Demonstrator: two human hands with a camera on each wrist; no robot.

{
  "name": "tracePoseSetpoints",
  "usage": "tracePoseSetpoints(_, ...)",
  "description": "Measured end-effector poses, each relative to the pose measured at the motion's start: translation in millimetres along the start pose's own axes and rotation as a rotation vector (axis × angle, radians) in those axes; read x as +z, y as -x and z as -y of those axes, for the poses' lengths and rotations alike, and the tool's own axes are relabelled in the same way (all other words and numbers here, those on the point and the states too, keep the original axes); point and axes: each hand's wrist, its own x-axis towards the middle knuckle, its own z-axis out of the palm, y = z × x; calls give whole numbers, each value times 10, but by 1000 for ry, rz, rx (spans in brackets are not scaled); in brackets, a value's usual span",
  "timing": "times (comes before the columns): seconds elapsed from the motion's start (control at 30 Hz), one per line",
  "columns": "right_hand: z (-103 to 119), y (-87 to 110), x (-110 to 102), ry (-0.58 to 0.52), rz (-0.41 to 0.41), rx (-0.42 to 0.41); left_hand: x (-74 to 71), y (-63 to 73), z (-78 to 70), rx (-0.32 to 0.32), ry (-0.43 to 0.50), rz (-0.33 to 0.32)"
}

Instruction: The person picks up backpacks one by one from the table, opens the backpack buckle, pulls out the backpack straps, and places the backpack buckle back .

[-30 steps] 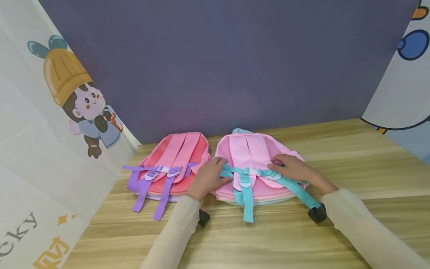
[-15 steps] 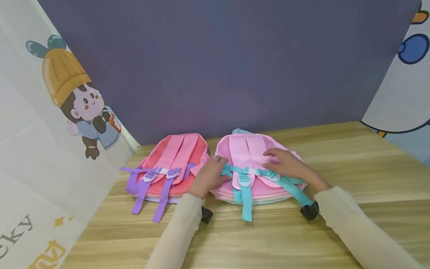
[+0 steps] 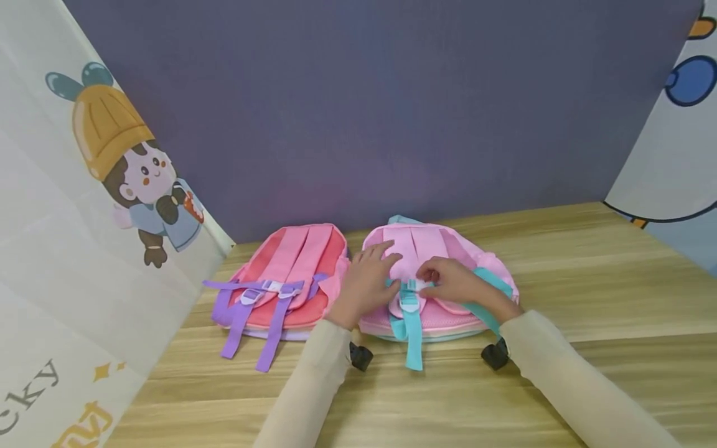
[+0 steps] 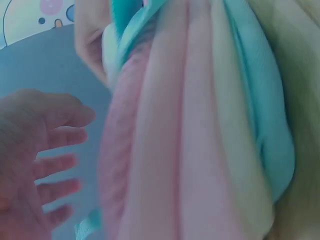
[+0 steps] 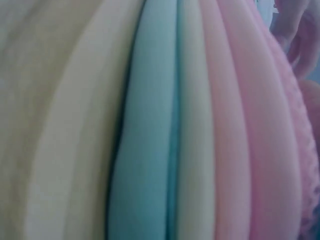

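Observation:
A pink backpack (image 3: 448, 320) lies back side up on the table, its shoulder straps and teal webbing uppermost. Over its left part hovers my left hand (image 3: 366, 283), fingers spread and holding nothing; the left wrist view shows the same hand (image 4: 30, 160) apart from the bag's side. My right hand (image 3: 462, 286) is at the strap buckle in the middle, fingers bent, thumb below. Whether it pinches the buckle is not clear. A teal strap end (image 3: 413, 345) hangs down the front. In the right wrist view, striped pink, cream and teal cloth (image 5: 230, 150) fills most of the picture.
Beside it on the left lies a coral-red backpack (image 3: 322, 305) with purple straps (image 3: 272, 336). Both bags rest on a wood-grain table (image 3: 426, 410) against a dark wall (image 3: 392, 112). A cartoon-printed white panel (image 3: 45, 218) stands at the left.
My right hand has moved left and down from the right side of the pink backpack to its middle buckle. My left hand has shifted right and up, leaving the teal strap, with its fingers spread.

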Motion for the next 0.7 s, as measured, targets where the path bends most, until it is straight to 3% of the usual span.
tracePoseSetpoints(0.13, -6, -18, 46, 0, 10, -6, 109, -41, -54, 10, 129, 96)
tracePoseSetpoints(0.27, -4, -21, 45, 18, -10, -30, 209, -66, -60, -56, 277, 156)
tracePoseSetpoints(0.4, 1, -18, 18, 16, -22, -60, 271, -82, -48, -83, 351, 120)
tracePoseSetpoints(0.57, -12, -10, 1, 1, -15, -70, 341, -83, -38, -62, 331, 56)
tracePoseSetpoints(0.7, -6, -2, -5, -8, -8, -32, 378, -71, -30, -48, 330, 19)
